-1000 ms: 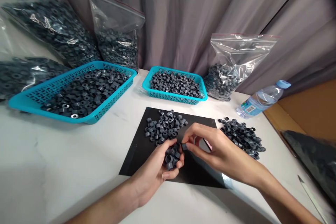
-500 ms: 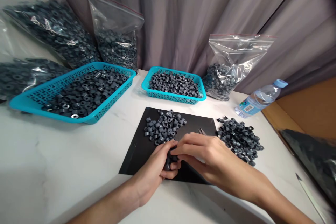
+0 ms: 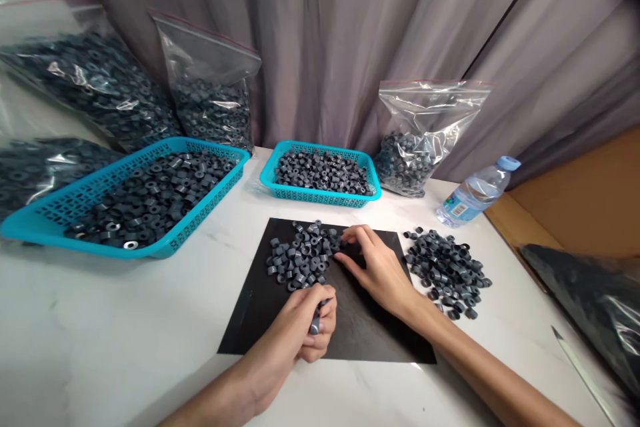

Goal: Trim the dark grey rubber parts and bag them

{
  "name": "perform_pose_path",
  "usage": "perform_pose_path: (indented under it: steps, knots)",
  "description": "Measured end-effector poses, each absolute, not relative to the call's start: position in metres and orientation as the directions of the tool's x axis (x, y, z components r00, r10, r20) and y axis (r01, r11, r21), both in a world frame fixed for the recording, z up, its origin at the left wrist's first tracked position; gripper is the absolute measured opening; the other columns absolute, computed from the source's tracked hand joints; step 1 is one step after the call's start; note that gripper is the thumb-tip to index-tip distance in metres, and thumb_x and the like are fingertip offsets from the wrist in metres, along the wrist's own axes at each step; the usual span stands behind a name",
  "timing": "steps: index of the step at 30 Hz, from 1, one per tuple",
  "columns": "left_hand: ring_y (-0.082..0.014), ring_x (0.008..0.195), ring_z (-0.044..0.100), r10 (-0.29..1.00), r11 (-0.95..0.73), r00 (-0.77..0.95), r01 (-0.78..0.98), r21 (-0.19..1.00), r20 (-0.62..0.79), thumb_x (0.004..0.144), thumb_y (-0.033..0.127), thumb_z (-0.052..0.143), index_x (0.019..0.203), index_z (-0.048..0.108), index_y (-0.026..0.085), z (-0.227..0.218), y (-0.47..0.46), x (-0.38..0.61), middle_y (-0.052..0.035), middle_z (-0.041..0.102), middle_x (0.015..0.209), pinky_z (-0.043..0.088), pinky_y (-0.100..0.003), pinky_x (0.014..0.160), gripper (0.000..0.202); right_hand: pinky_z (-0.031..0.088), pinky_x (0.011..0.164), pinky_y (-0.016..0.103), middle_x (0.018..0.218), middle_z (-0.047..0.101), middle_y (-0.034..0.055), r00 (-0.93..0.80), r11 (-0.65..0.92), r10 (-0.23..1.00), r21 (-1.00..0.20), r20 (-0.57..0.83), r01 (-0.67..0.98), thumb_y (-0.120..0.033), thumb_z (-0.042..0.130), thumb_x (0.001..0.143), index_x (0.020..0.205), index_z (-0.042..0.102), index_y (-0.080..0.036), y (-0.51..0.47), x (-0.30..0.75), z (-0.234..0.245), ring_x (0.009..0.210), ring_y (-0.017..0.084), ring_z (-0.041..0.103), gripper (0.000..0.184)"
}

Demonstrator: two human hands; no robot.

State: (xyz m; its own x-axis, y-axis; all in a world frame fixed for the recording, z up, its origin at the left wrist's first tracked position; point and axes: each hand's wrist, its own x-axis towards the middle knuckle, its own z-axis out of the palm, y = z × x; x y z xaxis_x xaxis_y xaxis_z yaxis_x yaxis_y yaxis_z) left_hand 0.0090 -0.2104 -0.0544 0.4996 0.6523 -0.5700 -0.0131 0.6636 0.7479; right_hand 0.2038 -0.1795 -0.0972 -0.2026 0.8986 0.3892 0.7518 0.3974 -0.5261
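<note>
My left hand point(image 3: 305, 327) is curled shut around several small dark grey plastic rings point(image 3: 315, 325), which show between thumb and fingers above the near part of a black mat point(image 3: 357, 332). On that mat lies a loose pile of the same rings point(image 3: 303, 257). At the pile's right edge is my right hand point(image 3: 377, 270), its thumb and curved fingertips apart, close to the outermost pieces. Whether it touches one cannot be made out. A second heap of grey rings point(image 3: 447, 270) lies on the white table, right of the mat.
Two blue baskets point(image 3: 165, 250) point(image 3: 325, 197) hold many grey rings. Clear zip bags of rings point(image 3: 215, 103) point(image 3: 407, 160) stand along the curtain. A water bottle point(image 3: 477, 193) stands at the right, near a cardboard box point(image 3: 575, 203) and a dark plastic bag point(image 3: 590, 307).
My right hand has left my left hand and moved up to the pile's right edge. My left hand has closed tighter around its rings. The tweezer-like tips seen earlier are now hidden.
</note>
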Motion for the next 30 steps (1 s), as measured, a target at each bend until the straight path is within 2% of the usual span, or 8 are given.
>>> perform_pose_path:
  steps: [6, 12, 18, 25, 30]
  knots:
    - [-0.0049, 0.049, 0.010, 0.639, 0.669, 0.482, 0.036, 0.742, -0.599, 0.074, 0.047, 0.058, 0.067, 0.034, 0.023, -0.049, -0.207, 0.012, 0.0118, 0.024, 0.056, 0.004, -0.023, 0.048, 0.035, 0.054, 0.089, 0.040, 0.109, 0.060, 0.0076, -0.205, 0.411, 0.895, -0.557, 0.395, 0.722, -0.015, 0.052, 0.101, 0.108, 0.054, -0.024, -0.178, 0.198, -0.100, 0.102, 0.025, 0.061, 0.012]
    - [-0.0039, 0.047, 0.010, 0.635, 0.674, 0.472, 0.048, 0.737, -0.612, 0.068, 0.049, 0.059, 0.064, 0.034, 0.022, -0.050, -0.203, 0.013, 0.0121, 0.024, 0.054, 0.002, -0.023, 0.047, 0.037, 0.052, 0.079, 0.031, 0.097, 0.060, 0.0039, -0.248, 0.423, 0.904, -0.635, 0.349, 0.647, -0.011, 0.053, 0.099, 0.098, 0.056, -0.022, -0.176, 0.207, -0.091, 0.086, 0.019, 0.061, 0.011]
    - [-0.0051, 0.049, 0.010, 0.626, 0.669, 0.500, 0.051, 0.742, -0.598, 0.076, 0.046, 0.056, 0.066, 0.034, 0.022, -0.053, -0.204, 0.010, 0.0112, 0.024, 0.057, 0.004, -0.023, 0.047, 0.034, 0.052, 0.069, 0.027, 0.084, 0.063, -0.0006, -0.355, 0.382, 0.914, -0.710, 0.196, 0.592, -0.011, 0.060, 0.093, 0.107, 0.058, -0.020, -0.177, 0.225, -0.068, 0.074, 0.016, 0.061, 0.016]
    - [-0.0061, 0.050, 0.009, 0.633, 0.644, 0.544, 0.027, 0.765, -0.551, 0.079, 0.042, 0.054, 0.067, 0.034, 0.022, -0.048, -0.207, 0.009, 0.0105, 0.025, 0.058, 0.007, -0.022, 0.046, 0.031, 0.052, 0.063, 0.025, 0.082, 0.064, -0.0007, -0.427, 0.330, 0.902, -0.733, 0.060, 0.594, -0.006, 0.056, 0.091, 0.107, 0.063, -0.019, -0.180, 0.238, -0.062, 0.069, 0.014, 0.060, 0.022]
    - [-0.0057, 0.051, 0.009, 0.600, 0.707, 0.561, -0.037, 0.707, -0.570, 0.078, 0.044, 0.060, 0.067, 0.034, 0.022, -0.048, -0.204, 0.009, 0.0113, 0.023, 0.058, 0.008, -0.020, 0.045, 0.037, 0.052, 0.064, 0.026, 0.082, 0.060, -0.0016, -0.403, 0.311, 0.914, -0.718, 0.046, 0.623, -0.018, 0.061, 0.097, 0.104, 0.061, -0.020, -0.181, 0.237, -0.062, 0.070, 0.015, 0.059, 0.008]
